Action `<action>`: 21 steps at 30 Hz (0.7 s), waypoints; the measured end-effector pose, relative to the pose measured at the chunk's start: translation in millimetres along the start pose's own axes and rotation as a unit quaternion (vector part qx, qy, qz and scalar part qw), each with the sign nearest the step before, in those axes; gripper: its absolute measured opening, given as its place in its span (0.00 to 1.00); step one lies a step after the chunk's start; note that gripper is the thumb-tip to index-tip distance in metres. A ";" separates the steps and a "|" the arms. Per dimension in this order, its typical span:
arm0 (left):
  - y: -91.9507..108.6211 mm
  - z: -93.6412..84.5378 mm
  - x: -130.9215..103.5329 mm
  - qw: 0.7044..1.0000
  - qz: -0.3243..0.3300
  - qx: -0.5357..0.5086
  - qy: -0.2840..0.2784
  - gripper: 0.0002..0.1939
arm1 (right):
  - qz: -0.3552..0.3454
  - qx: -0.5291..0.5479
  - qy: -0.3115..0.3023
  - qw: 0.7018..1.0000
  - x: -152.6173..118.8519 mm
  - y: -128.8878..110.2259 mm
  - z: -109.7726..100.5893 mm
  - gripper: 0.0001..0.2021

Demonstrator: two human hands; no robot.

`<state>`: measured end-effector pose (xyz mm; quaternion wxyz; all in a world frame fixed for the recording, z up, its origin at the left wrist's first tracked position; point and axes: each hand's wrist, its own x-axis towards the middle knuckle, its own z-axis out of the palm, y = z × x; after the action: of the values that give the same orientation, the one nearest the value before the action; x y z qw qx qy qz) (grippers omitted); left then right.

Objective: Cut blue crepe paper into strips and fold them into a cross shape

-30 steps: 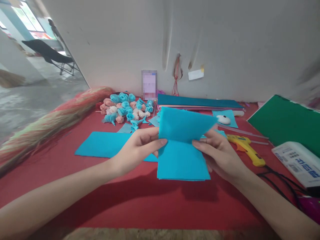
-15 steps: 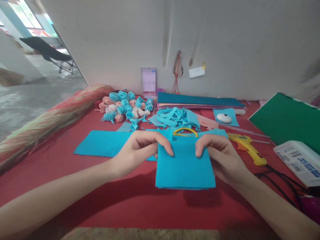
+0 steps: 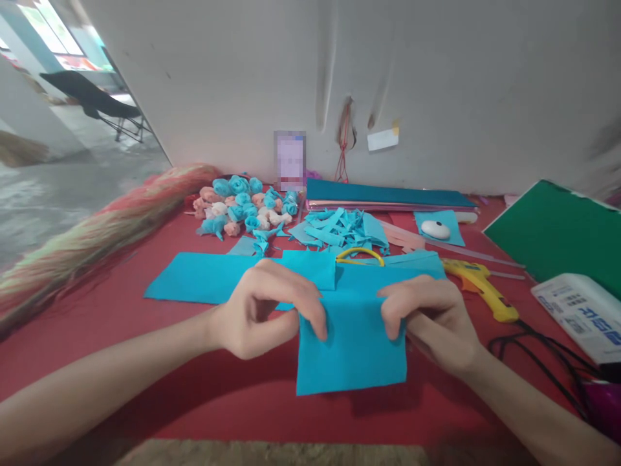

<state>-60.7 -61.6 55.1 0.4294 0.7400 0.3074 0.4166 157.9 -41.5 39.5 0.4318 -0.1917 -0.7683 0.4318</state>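
Note:
A folded piece of blue crepe paper (image 3: 354, 353) hangs between my two hands above the red tabletop. My left hand (image 3: 272, 307) pinches its upper left side between thumb and fingers. On the upper right side, my right hand (image 3: 431, 320) grips it with bent fingers; part of that thumb is behind the paper. Behind my hands lie a long blue paper strip (image 3: 194, 278) and a smaller folded blue piece (image 3: 310, 268). The yellow handle of what looks like scissors (image 3: 359, 250) shows just beyond the held paper.
Blue, peach and white paper roses (image 3: 242, 207) are heaped at the back left, beside blue paper scraps (image 3: 339, 230). A yellow glue gun (image 3: 485, 285) with a black cord lies right, near a white box (image 3: 577, 310) and a green board (image 3: 557, 226). A fringed bundle (image 3: 97, 226) borders the left.
Both hands have come down and nearer with the blue paper. Its lower edge hangs lower, and more of the pieces behind it shows.

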 end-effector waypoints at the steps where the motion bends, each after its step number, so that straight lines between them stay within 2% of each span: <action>1: 0.9 0.1 -0.6 1.000 -0.006 0.000 -0.003 0.14 | -0.002 -0.003 -0.002 1.000 -0.1 -0.8 0.7 0.16; 3: 2.3 -0.6 -1.1 1.000 -0.001 -0.010 -0.013 0.12 | -0.007 -0.007 -0.006 1.000 -0.6 -2.7 2.2 0.17; 7: 4.4 -4.0 -1.5 0.997 0.061 -0.006 -0.045 0.10 | -0.009 -0.012 -0.006 1.000 -1.7 -8.6 5.4 0.17; 9: 5.3 -4.1 -2.1 0.996 0.068 0.008 -0.051 0.11 | -0.011 -0.013 -0.003 1.000 -2.0 -11.8 6.6 0.17; 14: 2.8 2.7 -1.8 0.996 0.078 0.035 -0.020 0.22 | -0.031 -0.038 -0.006 0.999 -3.2 -15.1 9.4 0.16; 17: 0.1 4.0 -0.6 0.995 0.080 0.054 -0.001 0.19 | -0.045 -0.059 -0.009 0.997 -5.6 -13.4 8.8 0.15; 19: -0.1 1.7 0.1 0.995 0.080 0.066 -0.007 0.16 | -0.036 -0.056 -0.027 0.997 -6.5 -12.4 5.2 0.15; 21: 0.9 -2.0 0.5 0.993 0.067 0.086 -0.035 0.14 | 0.002 -0.043 -0.077 0.996 -5.1 -12.1 -0.7 0.14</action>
<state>-62.1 -60.8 56.7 0.3460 0.8070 0.2765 0.3905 162.3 -51.2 47.1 0.3618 -0.1775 -0.8167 0.4131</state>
